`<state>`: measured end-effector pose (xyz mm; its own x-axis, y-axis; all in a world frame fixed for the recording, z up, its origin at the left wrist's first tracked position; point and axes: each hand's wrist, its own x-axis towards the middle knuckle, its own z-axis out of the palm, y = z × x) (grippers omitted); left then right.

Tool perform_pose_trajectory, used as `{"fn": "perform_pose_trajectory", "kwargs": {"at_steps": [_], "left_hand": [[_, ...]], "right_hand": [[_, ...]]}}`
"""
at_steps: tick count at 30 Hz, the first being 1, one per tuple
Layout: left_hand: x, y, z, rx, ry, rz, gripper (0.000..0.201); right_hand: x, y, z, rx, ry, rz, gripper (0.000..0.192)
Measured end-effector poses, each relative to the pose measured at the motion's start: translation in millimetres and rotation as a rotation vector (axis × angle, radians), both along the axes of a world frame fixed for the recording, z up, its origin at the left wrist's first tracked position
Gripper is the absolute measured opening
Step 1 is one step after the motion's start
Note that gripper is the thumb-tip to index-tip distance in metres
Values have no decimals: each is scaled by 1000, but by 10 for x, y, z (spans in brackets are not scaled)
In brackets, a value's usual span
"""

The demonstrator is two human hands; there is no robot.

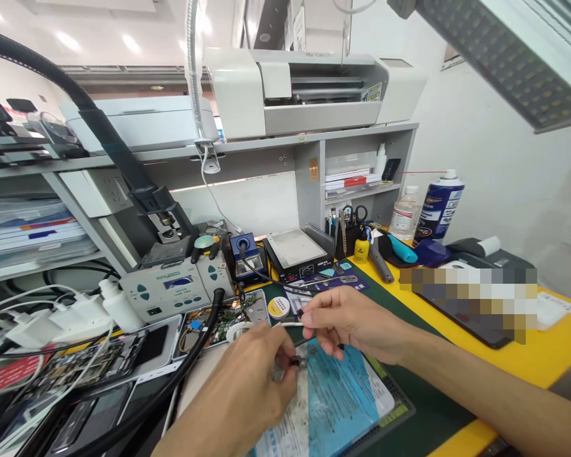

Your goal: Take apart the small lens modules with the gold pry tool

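**Small part pinched between both hands over a crowded mat**

We see the left hand (pixel 261 374) with its grip closed on a small dark part (pixel 295 362), held just above the blue sheet (pixel 337 387) on the green mat (pixel 423 406). The right hand (pixel 347 320) has its grip pinched together on the dark end of a white cable (pixel 288 324), just above and to the right of that part.

We judge the main risk to be a drop: the part is tiny, and if the pinch slackens it could fall among the litter on the sheet or roll off toward the opened phones (pixel 124 355) at the left. A second risk is the cable; its slack runs leftward toward a white round piece (pixel 238 330), beside the black hose (pixel 200 343), and a tug from the right hand could snag it or drag things across the surface. The solder tin (pixel 280 306) sits near enough to be knocked by a wrist.

The cable's long axis lies roughly left to right in the head view, its plug end pointing right into the right fingers. The part itself is too small for us to tell its facing.
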<state>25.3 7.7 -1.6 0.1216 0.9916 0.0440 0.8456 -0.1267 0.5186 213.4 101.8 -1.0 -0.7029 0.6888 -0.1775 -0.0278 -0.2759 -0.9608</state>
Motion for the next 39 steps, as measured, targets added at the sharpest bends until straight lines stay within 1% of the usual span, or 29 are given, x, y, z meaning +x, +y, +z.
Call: {"fn": "perform_pose_trajectory", "kwargs": {"at_steps": [3,6,9,12,14,18,21,26,32,36,39], "left_hand": [[6,11,50,33,-130,32,12],[-3,12,110,93,-313,91,15],[7,4,125,117,-485,140,21],[29,4,98,131,-597,192,25],[33,13,76,136,-611,205,27],[11,37,59,147,-553,161,28],[8,53,65,146,-549,146,25],[58,50,80,161,-560,172,23],[112,23,90,199,-631,228,18],[108,27,97,180,-624,210,19],[119,7,103,188,-636,230,21]], "right_hand": [[5,5,-1,29,-8,-34,26],[7,8,-11,84,-24,-69,26],[4,-3,-26,120,-44,-41,24],[-1,-20,-49,102,-1,-7,21],[-3,-26,-68,84,30,2,21],[-1,-26,-83,67,46,-4,23],[1,-29,-73,62,43,-8,21],[10,-28,-72,65,37,-7,19],[18,-30,-85,55,49,-14,19],[22,-33,-86,61,64,-4,19],[27,-25,-95,77,83,20,22]]}}
